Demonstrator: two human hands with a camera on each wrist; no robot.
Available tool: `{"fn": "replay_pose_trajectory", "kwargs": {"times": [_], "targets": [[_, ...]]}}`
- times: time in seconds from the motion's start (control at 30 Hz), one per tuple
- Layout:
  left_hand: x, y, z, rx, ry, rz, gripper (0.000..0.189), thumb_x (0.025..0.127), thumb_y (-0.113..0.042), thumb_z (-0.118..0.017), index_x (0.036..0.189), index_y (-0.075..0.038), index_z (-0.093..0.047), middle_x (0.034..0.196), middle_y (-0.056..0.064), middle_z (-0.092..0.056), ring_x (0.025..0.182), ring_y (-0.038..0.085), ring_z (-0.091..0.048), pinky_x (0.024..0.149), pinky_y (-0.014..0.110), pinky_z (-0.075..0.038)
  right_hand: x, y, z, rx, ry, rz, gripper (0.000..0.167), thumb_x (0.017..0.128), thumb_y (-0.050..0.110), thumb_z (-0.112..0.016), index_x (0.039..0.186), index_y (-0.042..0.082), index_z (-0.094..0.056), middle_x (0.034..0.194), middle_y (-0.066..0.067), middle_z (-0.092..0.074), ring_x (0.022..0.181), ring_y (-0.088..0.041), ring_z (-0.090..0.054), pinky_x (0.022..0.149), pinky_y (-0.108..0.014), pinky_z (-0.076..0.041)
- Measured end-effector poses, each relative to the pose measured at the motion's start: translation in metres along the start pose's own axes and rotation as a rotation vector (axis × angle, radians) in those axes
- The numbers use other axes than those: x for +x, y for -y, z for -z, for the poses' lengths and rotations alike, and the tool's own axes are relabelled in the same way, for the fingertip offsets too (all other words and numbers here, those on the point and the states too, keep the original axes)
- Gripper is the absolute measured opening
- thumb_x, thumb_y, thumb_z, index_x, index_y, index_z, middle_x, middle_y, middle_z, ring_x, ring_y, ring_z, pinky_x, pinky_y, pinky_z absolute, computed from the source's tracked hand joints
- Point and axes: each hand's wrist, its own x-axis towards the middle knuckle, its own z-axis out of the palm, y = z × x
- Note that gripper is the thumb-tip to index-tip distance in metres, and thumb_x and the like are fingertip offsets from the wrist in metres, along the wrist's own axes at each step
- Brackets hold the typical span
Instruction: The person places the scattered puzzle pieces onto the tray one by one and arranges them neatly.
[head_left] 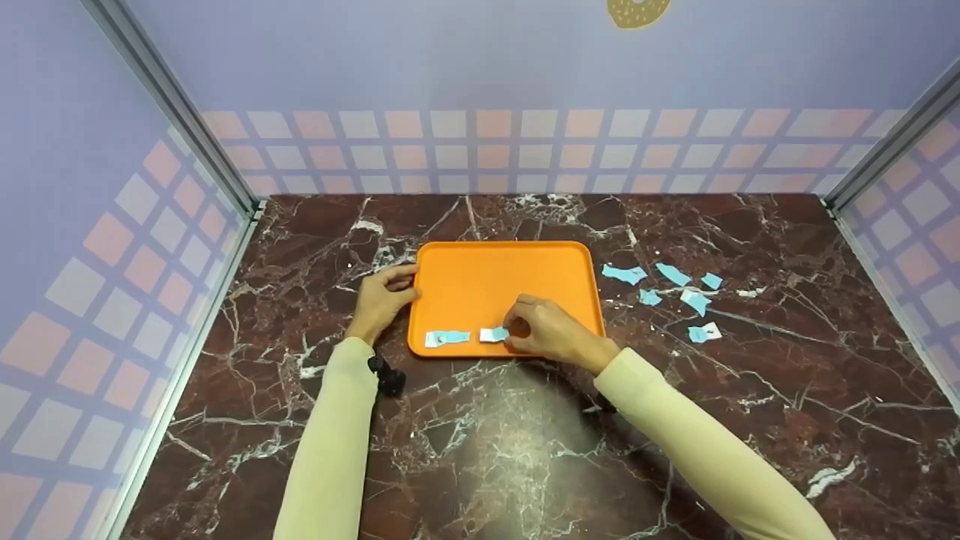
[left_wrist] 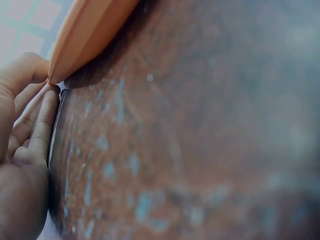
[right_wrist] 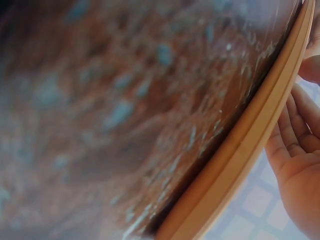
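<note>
An orange tray (head_left: 510, 274) lies on the marbled tabletop. My left hand (head_left: 381, 301) rests against its left rim, thumb and fingers touching the edge; the left wrist view shows the fingers (left_wrist: 42, 117) fairly straight beside the tray rim (left_wrist: 82, 42). Over the front part of the tray, my right hand (head_left: 551, 330) pinches a small torn piece of blue and white paper (head_left: 493, 334) between thumb and fingertips. Part of that piece is hidden by the fingers. To its left on the tray lies a longer torn paper strip (head_left: 450, 338). In the right wrist view, the tray rim (right_wrist: 240, 145) stands before the right hand (right_wrist: 300, 165).
Right of the tray, several torn blue paper pieces lie scattered, among them a long one (head_left: 624, 274) and one with a white end (head_left: 703, 332). A small black object (head_left: 390, 379) is at the left wrist. Patterned walls (head_left: 495, 150) enclose the table's back and sides.
</note>
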Motion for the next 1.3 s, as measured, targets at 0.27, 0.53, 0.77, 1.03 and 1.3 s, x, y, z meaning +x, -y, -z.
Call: {"fn": "replay_pose_trajectory", "kwargs": {"times": [0.27, 0.53, 0.77, 1.03, 1.3], "targets": [[0.000, -0.001, 0.000, -0.004, 0.001, -0.008, 0.045, 0.088, 0.009, -0.075, 0.132, 0.004, -0.073, 0.134, 0.020, -0.069, 0.118, 0.033, -0.066, 0.097, 0.025, -0.055, 0.002, 0.001, -0.002, 0.006, 0.035, -0.007, 0.020, 0.091, 0.011, -0.083, 0.105, -0.001, -0.075, 0.100, -0.010, -0.067, 0.088, -0.025, -0.068, 0.079, -0.035, -0.060], [0.000, 0.000, -0.001, -0.007, -0.002, -0.032, 0.045, 0.086, 0.010, -0.075, 0.131, 0.006, -0.072, 0.131, 0.023, -0.069, 0.117, 0.035, -0.066, 0.094, 0.022, -0.053, 0.003, 0.004, -0.003, -0.005, 0.021, -0.005, 0.020, 0.089, 0.011, -0.084, 0.103, -0.001, -0.075, 0.098, -0.009, -0.067, 0.088, -0.025, -0.068, 0.080, -0.035, -0.060], [-0.001, 0.000, -0.001, 0.010, -0.008, -0.021, 0.045, 0.087, 0.008, -0.076, 0.131, 0.004, -0.073, 0.132, 0.020, -0.069, 0.117, 0.032, -0.066, 0.098, 0.027, -0.054, 0.001, 0.004, -0.003, 0.012, 0.039, -0.019, 0.021, 0.091, 0.013, -0.084, 0.105, -0.001, -0.075, 0.099, -0.009, -0.067, 0.088, -0.024, -0.067, 0.080, -0.034, -0.060], [-0.001, 0.000, -0.001, 0.005, -0.007, -0.020, 0.044, 0.087, 0.009, -0.076, 0.130, 0.005, -0.073, 0.133, 0.020, -0.069, 0.117, 0.032, -0.066, 0.098, 0.026, -0.054, -0.002, 0.003, -0.001, 0.038, 0.039, -0.038, 0.026, 0.092, 0.015, -0.085, 0.111, 0.000, -0.076, 0.103, -0.008, -0.068, 0.091, -0.023, -0.068, 0.082, -0.034, -0.060], [0.000, 0.000, -0.001, 0.005, -0.001, -0.019, 0.044, 0.087, 0.009, -0.076, 0.131, 0.004, -0.073, 0.135, 0.020, -0.068, 0.118, 0.032, -0.065, 0.099, 0.027, -0.054, -0.009, 0.000, 0.009, 0.006, 0.020, -0.020, 0.030, 0.093, 0.019, -0.085, 0.115, 0.000, -0.075, 0.109, -0.010, -0.069, 0.096, -0.027, -0.067, 0.087, -0.041, -0.058]]}}
